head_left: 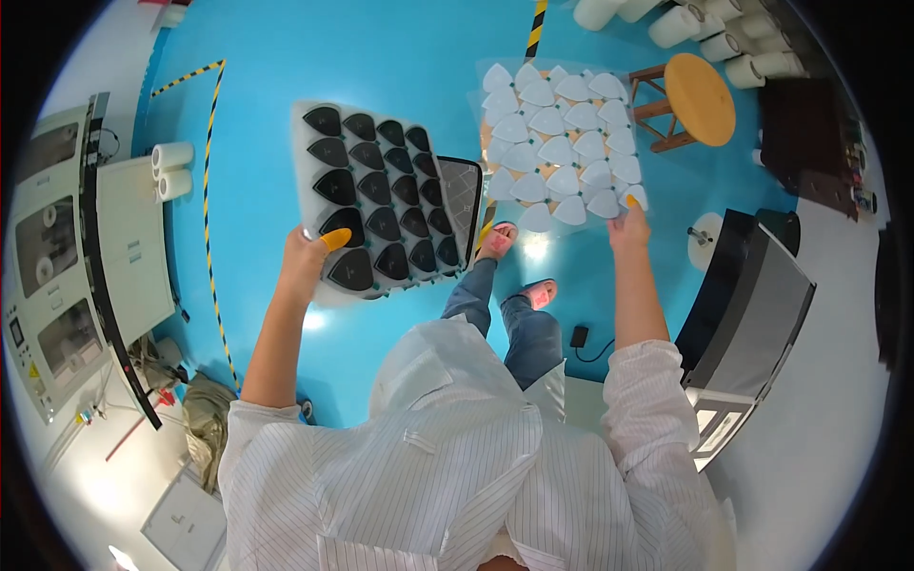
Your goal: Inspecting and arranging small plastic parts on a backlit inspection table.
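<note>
My left hand (309, 259) grips the lower left edge of a whitish sheet of black pieces (383, 225), the thumb in an orange finger cot lying on top. Its rounded-triangle pieces stand in rows. Off to the right, my right hand (629, 228) pinches the lower right corner of a clear sheet of white pieces (557, 150) of similar shape, with small green spots between them. An orange cot covers that thumb too. Both sheets are held out in front of me, apart from each other. The fingers beneath them are hidden.
Behind the black sheet shows a dark, black-rimmed panel (463, 195). A round wooden stool (700, 100) stands far right, near white rolls (676, 26). Machines flank me: a pale cabinet (57, 247) at left, a black-and-grey unit (747, 314) at right. Striped tape (211, 190) marks the blue floor.
</note>
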Available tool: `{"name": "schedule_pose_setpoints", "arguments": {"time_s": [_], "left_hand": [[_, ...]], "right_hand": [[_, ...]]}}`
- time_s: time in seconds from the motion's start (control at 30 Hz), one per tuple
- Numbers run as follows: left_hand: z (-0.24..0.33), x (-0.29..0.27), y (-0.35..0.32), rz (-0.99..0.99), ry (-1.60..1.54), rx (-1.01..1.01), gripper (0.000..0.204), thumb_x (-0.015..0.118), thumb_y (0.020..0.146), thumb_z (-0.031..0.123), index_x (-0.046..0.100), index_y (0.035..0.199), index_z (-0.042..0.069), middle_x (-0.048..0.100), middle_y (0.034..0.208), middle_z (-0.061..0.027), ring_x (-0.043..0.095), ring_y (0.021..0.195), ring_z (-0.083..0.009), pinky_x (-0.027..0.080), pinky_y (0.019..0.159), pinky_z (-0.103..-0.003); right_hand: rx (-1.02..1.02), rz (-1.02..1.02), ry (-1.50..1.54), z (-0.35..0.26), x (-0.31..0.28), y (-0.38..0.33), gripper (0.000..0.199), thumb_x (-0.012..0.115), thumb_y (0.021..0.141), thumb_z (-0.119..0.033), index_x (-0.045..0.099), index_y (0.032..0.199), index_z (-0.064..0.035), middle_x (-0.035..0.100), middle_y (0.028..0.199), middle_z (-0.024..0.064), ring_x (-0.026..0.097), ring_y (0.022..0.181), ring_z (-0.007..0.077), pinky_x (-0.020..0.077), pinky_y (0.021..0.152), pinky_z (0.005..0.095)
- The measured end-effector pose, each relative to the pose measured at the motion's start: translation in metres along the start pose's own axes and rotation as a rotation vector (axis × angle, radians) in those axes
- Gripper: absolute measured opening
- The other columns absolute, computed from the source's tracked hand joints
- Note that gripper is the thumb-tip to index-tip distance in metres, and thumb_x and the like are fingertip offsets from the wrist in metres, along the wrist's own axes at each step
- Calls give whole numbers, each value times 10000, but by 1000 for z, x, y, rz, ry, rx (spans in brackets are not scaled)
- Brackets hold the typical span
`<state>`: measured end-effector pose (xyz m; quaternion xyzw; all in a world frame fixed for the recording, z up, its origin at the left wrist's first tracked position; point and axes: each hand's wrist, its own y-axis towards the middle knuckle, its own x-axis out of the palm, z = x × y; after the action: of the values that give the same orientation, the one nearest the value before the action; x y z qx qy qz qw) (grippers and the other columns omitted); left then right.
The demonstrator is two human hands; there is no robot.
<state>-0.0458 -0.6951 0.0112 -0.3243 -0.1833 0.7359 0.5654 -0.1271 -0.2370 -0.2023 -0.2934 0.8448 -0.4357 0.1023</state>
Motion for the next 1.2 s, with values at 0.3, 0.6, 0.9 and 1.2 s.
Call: {"name": "schedule_pose_setpoints", "arguments": {"time_s": [0.3,0.6,0.9,1.2], "left_hand": [[101,35,-47,-59,216,143,331,482,754,-9,574,1057,-106,637,972,-149,626,832,-190,519,733,-296],[185,117,-56,-37,206,166,377,441,808,40,508,1163,-68,612,1048,-136,613,917,-213,505,802,-306],[260,220,-68,-162,413,20,270,579,857,187,621,1027,-18,623,966,-126,632,834,-204,542,692,-326],[213,335,53,-829,744,447,540,573,888,307,404,1351,86,481,1299,-110,514,1149,-237,455,908,-363]], "right_hand": [[64,-946,-665,75,28,-179,678,546,896,-349,245,1457,-113,333,1437,89,362,1271,177,337,994,308],[-979,-1007,-1191,16,61,-254,979,777,668,-210,197,1431,-13,-50,1499,262,96,1351,515,228,1020,643],[-760,-1210,-428,-29,37,-209,866,563,678,-26,191,1459,-80,425,1287,193,449,1156,320,365,973,365],[92,-794,-42,-39,31,-57,495,649,677,-73,515,1149,-7,577,988,97,562,886,204,473,736,345]]}}
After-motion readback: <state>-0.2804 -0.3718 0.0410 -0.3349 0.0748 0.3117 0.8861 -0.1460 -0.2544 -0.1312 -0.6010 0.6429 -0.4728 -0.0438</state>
